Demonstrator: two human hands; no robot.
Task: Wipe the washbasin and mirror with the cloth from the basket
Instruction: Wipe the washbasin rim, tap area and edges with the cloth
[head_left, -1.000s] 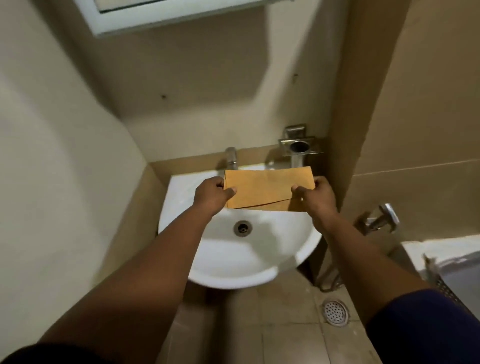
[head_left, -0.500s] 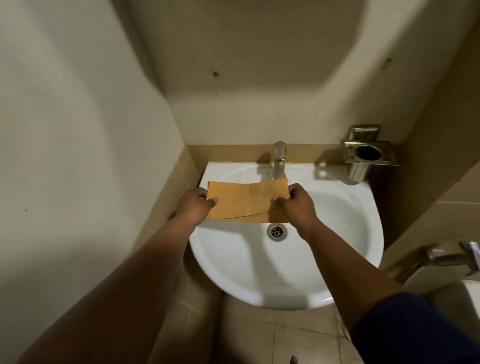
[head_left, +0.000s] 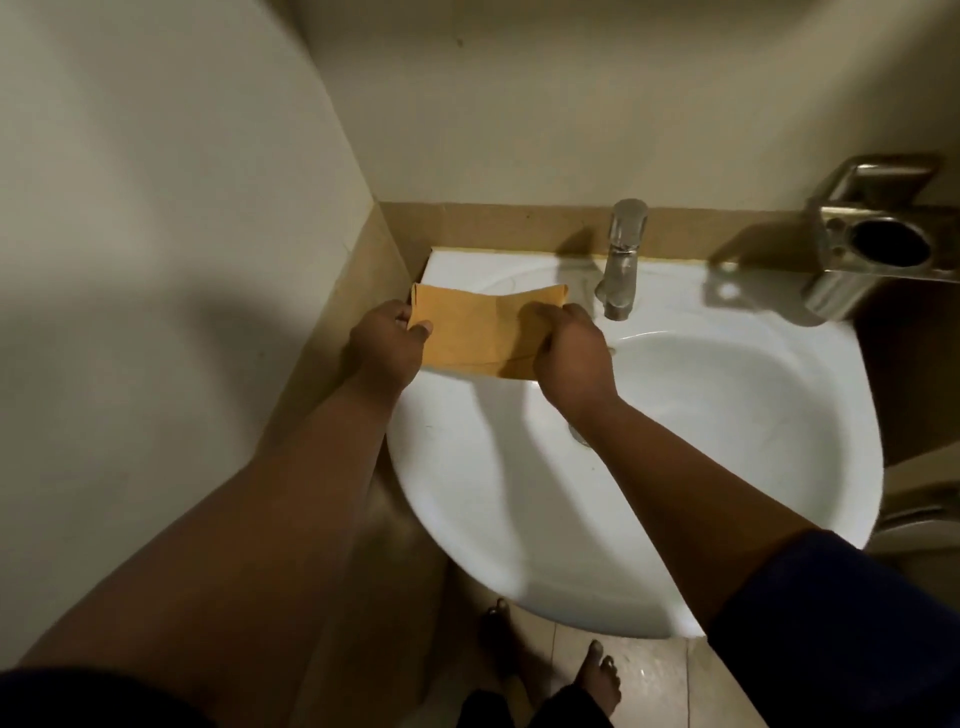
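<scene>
You hold the folded orange cloth (head_left: 480, 332) at centre frame, left hand (head_left: 387, 345) and right hand (head_left: 569, 351) each pinching an end, over the washbasin (head_left: 727, 467) rim's back-left corner. Wiping looks underway; next, sweep toward the tap (head_left: 623, 260).
</scene>
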